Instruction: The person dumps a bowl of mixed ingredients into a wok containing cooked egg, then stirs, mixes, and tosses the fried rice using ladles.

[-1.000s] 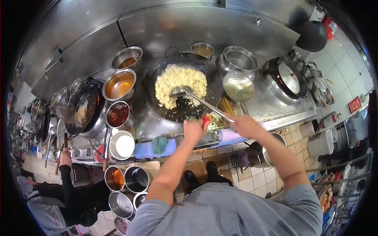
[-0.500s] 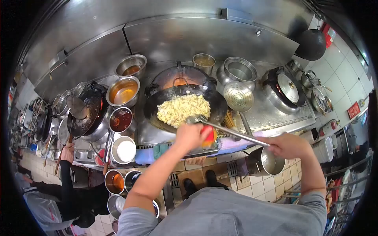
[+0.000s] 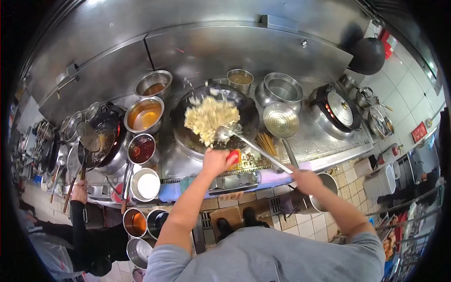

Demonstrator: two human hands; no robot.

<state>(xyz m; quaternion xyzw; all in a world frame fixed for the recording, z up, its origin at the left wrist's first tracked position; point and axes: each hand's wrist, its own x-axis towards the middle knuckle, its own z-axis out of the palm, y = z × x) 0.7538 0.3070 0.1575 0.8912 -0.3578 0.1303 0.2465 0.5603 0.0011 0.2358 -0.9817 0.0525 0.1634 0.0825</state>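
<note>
A black wok (image 3: 251, 113) sits over the burner in the middle. Pale yellow, crumbly food (image 3: 211, 117), which looks like egg fried rice, is blurred by motion, and bits of it fly up at the far side. My left hand (image 3: 217, 162) is closed at the wok's near edge, with a red and orange pad or cloth beside the fingers; the grip itself is partly hidden. My right hand (image 3: 304, 182) is wrapped round the handle of a long metal ladle (image 3: 258, 149), whose bowl touches the food at its near right side.
Left of the wok stand metal bowls of amber liquid (image 3: 144, 115), a pot of dark red sauce (image 3: 142, 148) and a pot of white contents (image 3: 145, 184). On the right are a perforated strainer (image 3: 281, 121), a pot (image 3: 280, 89) and a lidded pan (image 3: 339, 109). Another person's hand (image 3: 79, 192) holds a handle at far left.
The wok has gone forward and slightly left, and the food in it is now tossed up. My right hand has moved left and slightly down with the ladle.
</note>
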